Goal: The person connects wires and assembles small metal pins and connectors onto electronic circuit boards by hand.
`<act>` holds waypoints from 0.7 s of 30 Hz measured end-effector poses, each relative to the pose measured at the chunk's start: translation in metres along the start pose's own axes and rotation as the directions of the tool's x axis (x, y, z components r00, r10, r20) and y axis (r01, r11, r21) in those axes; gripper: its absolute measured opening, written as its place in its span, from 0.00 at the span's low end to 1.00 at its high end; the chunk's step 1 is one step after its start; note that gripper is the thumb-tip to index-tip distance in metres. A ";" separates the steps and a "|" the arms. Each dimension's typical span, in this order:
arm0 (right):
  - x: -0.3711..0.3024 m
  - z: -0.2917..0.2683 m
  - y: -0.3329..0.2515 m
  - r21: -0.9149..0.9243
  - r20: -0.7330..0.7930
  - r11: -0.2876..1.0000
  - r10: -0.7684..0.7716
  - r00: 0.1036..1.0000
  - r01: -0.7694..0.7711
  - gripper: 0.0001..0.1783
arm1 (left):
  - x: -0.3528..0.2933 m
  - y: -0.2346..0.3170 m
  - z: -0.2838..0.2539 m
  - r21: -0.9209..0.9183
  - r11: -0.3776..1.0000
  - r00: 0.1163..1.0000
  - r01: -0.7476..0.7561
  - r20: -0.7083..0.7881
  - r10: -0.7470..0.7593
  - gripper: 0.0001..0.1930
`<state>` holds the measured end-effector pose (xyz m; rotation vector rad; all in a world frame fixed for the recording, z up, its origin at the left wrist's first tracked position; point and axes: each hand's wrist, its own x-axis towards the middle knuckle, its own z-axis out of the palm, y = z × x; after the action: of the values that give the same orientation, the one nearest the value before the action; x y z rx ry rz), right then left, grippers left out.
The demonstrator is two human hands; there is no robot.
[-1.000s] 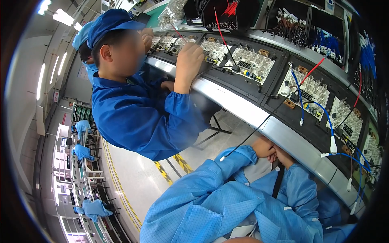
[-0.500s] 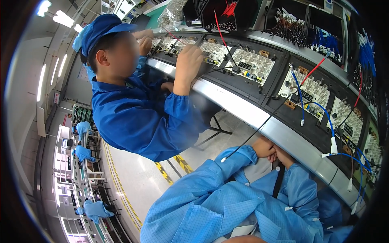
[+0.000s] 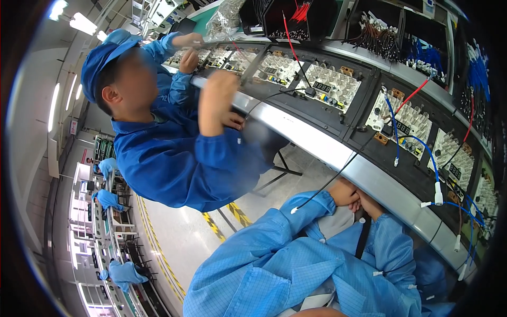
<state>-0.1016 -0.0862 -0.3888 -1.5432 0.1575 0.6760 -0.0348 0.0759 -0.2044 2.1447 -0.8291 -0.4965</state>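
Note:
My left hand (image 3: 344, 192) and my right hand (image 3: 369, 205) rest folded together just below the silver front rail (image 3: 317, 142) of the bench. Their fingers are curled in against each other, partly hidden, and no object shows in them. Above the hands on the bench, a white circuit board (image 3: 398, 124) with a digit display sits in a black fixture. From its area a black wire (image 3: 343, 168) runs over the rail and dangles near my left sleeve. A blue wire with a white connector (image 3: 438, 194) hangs toward the rail on the right.
A co-worker in dark blue (image 3: 174, 153) sits at the left, one hand (image 3: 218, 100) raised and blurred; another person's hands (image 3: 188, 61) work beyond. Bins of red wires (image 3: 299, 16), brown wires (image 3: 377, 34) and blue wires (image 3: 421, 53) line the back. More boards (image 3: 331, 87) fill the fixtures.
The co-worker has leaned left, and the raised hand has swung left, away from the boards. The other person's hands and light blue sleeves show more. My hands stay folded in place.

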 end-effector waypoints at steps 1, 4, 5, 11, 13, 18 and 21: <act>-0.004 0.001 -0.015 0.007 0.044 1.000 0.011 0.999 -0.011 0.36 | -0.001 0.000 -0.001 -0.017 1.000 1.000 0.014 -0.009 -0.014 0.19; -0.018 0.003 -0.041 0.096 0.028 0.995 -0.013 1.000 0.011 0.37 | 0.002 0.007 -0.003 -0.032 0.999 1.000 0.016 -0.014 -0.017 0.19; -0.024 0.007 -0.060 0.097 0.033 0.995 -0.014 0.999 0.011 0.37 | 0.000 0.006 -0.005 -0.025 1.000 1.000 0.016 -0.017 -0.017 0.19; -0.032 0.009 -0.088 0.124 0.110 0.992 -0.018 0.994 0.004 0.36 | -0.002 0.003 -0.005 -0.055 0.998 0.999 0.032 -0.014 -0.033 0.19; -0.033 0.012 -0.094 0.131 0.118 0.991 -0.039 0.992 0.024 0.36 | -0.003 0.003 -0.007 -0.054 0.998 0.999 0.043 -0.017 -0.044 0.19; -0.018 0.003 -0.040 0.053 0.009 0.998 -0.023 1.000 0.023 0.36 | 0.002 0.007 -0.005 -0.049 0.999 1.000 0.010 -0.028 -0.011 0.19; -0.027 0.013 -0.080 0.108 0.099 0.994 -0.044 0.994 0.034 0.36 | -0.005 0.001 -0.007 -0.044 0.999 0.999 0.011 -0.034 -0.013 0.19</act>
<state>-0.0883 -0.0732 -0.3054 -1.4036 0.0856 0.7023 -0.0344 0.0827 -0.1989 2.1135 -0.7801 -0.4790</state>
